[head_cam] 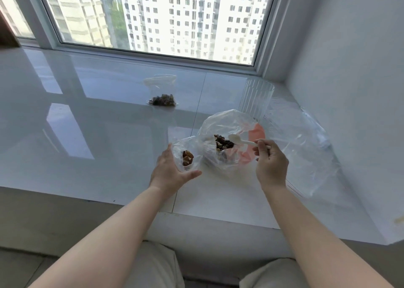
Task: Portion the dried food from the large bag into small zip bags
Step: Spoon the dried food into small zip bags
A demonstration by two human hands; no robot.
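The large clear bag (220, 123) stands open on the white sill, with brown dried food (223, 144) inside and an orange patch on its right side. My right hand (271, 163) pinches the handle of a white plastic spoon (238, 140) whose bowl hangs over the food in the large bag. My left hand (169, 171) holds a small zip bag (185, 154) open just left of the large bag; a little dried food lies in it. A second small zip bag (161, 90) with dried food lies farther back on the sill.
A clear ribbed plastic cup (255, 99) stands behind the large bag. Loose clear plastic bags (306, 147) lie to the right against the wall. The glossy white sill (87, 123) stretches left; its front edge runs just below my wrists. The window is behind.
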